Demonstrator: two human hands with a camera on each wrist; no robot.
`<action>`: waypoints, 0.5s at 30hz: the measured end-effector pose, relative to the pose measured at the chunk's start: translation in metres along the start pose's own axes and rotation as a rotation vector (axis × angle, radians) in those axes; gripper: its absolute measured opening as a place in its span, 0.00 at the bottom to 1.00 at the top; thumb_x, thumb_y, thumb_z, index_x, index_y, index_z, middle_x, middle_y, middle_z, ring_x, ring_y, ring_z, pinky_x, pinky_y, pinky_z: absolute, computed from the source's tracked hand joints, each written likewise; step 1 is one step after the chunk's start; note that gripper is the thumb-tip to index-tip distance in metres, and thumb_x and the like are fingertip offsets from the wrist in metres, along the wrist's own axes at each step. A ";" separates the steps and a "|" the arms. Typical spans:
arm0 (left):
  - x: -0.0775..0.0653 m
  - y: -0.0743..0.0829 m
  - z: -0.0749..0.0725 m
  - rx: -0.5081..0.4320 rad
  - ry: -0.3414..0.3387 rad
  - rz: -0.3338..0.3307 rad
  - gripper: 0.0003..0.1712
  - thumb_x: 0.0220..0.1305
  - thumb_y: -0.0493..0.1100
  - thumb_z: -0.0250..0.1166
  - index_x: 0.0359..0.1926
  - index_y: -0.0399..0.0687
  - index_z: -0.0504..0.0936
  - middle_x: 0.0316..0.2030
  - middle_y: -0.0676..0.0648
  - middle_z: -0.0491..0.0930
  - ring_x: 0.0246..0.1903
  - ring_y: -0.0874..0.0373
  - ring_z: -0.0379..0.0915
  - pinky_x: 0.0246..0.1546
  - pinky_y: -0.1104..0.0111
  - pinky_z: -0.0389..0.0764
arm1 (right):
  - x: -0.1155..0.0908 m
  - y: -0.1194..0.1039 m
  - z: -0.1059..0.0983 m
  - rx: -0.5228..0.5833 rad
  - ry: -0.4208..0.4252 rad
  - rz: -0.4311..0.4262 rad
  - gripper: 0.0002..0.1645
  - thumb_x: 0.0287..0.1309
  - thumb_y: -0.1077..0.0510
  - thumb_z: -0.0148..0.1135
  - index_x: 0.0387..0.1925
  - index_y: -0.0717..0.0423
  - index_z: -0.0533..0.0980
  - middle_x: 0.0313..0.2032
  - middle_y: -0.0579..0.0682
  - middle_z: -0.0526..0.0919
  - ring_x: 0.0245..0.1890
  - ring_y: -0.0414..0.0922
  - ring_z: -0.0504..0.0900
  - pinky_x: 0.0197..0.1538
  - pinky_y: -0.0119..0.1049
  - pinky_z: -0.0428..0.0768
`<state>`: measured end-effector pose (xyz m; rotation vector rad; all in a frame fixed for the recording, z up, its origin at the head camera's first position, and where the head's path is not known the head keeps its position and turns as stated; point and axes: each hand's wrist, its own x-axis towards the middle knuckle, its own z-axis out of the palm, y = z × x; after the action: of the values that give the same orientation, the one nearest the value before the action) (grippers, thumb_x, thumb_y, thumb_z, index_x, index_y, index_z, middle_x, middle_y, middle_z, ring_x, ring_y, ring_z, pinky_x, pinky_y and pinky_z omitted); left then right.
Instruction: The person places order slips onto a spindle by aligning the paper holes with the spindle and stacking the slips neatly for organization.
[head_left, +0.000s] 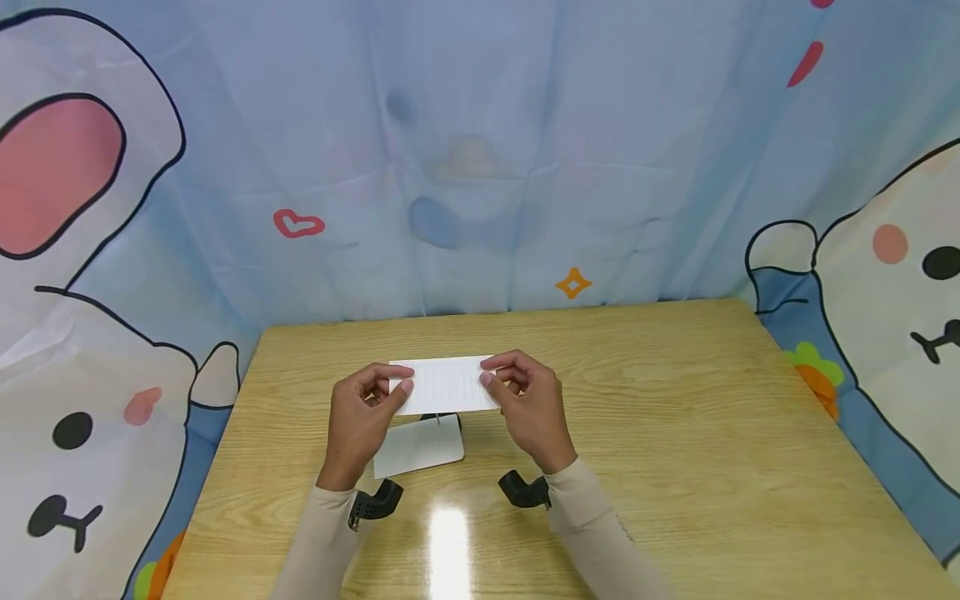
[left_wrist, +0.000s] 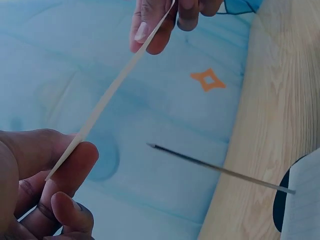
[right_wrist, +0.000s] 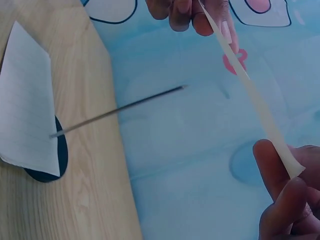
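Observation:
Between both hands a white slip of ruled paper (head_left: 450, 386) is stretched out above the table. My left hand (head_left: 360, 417) pinches its left end between thumb and fingers, and my right hand (head_left: 536, 408) pinches the right end the same way. The wrist views show the slip (left_wrist: 107, 97) nearly edge-on. Below it stands a bill spike, its thin metal rod (right_wrist: 122, 107) rising pointed and bare. White paper (head_left: 420, 446) is pierced on the rod low down, over the dark round base (right_wrist: 50, 172), which it mostly hides.
A light wood table (head_left: 675, 417) spreads out under the hands. Behind it and at both sides hangs a blue curtain (head_left: 480, 167) with cartoon animals. Each wrist wears a black camera mount (head_left: 378, 500).

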<state>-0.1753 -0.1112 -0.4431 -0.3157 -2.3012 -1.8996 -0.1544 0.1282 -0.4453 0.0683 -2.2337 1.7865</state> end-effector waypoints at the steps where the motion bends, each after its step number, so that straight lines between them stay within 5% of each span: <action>1: -0.002 -0.001 -0.002 0.000 0.010 -0.006 0.06 0.69 0.40 0.74 0.45 0.48 0.92 0.26 0.47 0.75 0.26 0.58 0.67 0.29 0.70 0.68 | 0.000 0.001 0.003 0.000 -0.006 0.003 0.06 0.68 0.62 0.72 0.45 0.49 0.86 0.31 0.52 0.87 0.18 0.41 0.68 0.25 0.31 0.68; 15: -0.018 -0.018 -0.018 -0.005 0.119 -0.087 0.06 0.70 0.40 0.73 0.46 0.47 0.92 0.31 0.49 0.69 0.28 0.60 0.64 0.29 0.72 0.66 | -0.001 0.007 0.031 0.025 -0.074 0.013 0.04 0.72 0.61 0.68 0.43 0.50 0.86 0.27 0.50 0.86 0.16 0.39 0.69 0.21 0.30 0.69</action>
<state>-0.1627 -0.1331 -0.4614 -0.1020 -2.2676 -1.9086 -0.1612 0.1001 -0.4586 0.1279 -2.2673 1.8476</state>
